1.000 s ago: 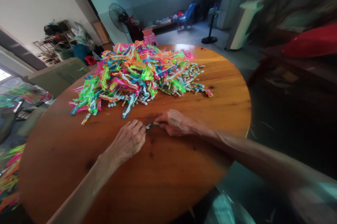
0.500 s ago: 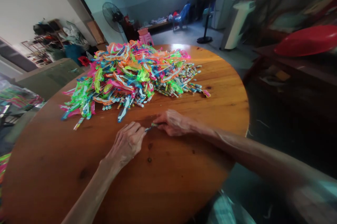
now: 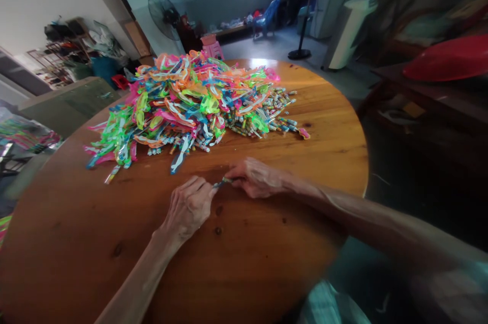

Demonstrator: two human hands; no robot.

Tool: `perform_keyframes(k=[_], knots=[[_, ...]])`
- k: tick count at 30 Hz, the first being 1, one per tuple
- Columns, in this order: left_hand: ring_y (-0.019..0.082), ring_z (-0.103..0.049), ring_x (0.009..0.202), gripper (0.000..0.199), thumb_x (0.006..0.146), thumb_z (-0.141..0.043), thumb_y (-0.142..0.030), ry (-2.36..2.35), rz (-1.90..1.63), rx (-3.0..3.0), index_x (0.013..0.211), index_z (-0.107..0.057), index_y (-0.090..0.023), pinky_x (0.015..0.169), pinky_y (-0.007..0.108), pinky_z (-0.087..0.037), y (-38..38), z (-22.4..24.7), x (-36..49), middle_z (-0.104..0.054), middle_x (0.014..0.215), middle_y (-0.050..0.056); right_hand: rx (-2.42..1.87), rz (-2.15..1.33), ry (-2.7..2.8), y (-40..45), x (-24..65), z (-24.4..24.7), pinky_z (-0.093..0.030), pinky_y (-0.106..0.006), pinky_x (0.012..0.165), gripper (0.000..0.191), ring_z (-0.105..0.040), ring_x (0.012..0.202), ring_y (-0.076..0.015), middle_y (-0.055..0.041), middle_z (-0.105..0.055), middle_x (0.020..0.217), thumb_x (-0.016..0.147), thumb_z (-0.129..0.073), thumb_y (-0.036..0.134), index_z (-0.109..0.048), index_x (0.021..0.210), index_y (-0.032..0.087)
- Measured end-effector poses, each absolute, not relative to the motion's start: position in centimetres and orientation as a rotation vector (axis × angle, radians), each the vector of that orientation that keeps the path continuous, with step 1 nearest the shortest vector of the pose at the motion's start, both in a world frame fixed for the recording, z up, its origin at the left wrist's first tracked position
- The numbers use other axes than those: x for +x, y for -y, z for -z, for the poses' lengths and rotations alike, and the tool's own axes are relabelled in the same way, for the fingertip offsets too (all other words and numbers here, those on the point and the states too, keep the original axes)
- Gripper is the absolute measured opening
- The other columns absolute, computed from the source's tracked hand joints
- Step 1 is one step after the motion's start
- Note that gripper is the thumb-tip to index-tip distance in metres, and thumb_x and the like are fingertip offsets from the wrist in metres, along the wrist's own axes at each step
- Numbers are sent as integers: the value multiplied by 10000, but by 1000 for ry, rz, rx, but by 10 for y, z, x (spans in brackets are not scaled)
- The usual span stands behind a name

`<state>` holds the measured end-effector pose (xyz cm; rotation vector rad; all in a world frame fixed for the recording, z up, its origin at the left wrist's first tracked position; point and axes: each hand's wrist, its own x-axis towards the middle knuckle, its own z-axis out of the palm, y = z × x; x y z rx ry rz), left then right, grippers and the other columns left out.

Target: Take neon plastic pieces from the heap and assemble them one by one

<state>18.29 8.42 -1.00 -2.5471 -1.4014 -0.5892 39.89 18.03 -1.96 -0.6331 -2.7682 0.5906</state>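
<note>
- A person's left hand (image 3: pixel 188 207) and right hand (image 3: pixel 255 177) rest low on a round wooden desk (image 3: pixel 236 258), fingertips pinched from both sides on one small tube (image 3: pixel 221 182) held between them, just above the wood.
- Beyond the hands, a bright heap (image 3: pixel 190 98) of neon plastic strips covers the desk's far half, with more small tubes (image 3: pixel 274 110) spilling out along its right edge.
- A lone pink piece (image 3: pixel 304 133) lies at the heap's right end.
- Past the desk, a fan (image 3: pixel 163 10) stands by the wall.
</note>
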Motion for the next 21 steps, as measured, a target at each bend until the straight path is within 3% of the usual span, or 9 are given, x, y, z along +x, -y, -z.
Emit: perform_keyframes(k=[14,18,21], knots=[[146,-453,644,314,962,-524,-110,1280,602,-2601,657,-501,-180,601,312,-317,-82,14,175,-500,654,4,-379,-610,2700,-162,399,30,-389,-261,682,117,-534,765,-153,-59,-633,873,843,-596,94,-675,911,148],[153,-537,666,279,960,-540,-144,1396,508,-2483,683,-554,-175,607,295,-357,-82,13,178,-574,691,19,-515,-573,2493,-158,399,19,-457,-261,692,131,-608,776,-165,-61,-678,863,890,-601,160,-709,962,173],[180,-609,713,239,965,-517,-169,1616,379,-2362,746,-614,-181,635,298,-416,-69,12,169,-638,756,38,-575,-442,2297,-143,421,4,-510,-291,726,176,-643,839,-192,-115,-692,965,939,-602,252,-699,1059,166]])
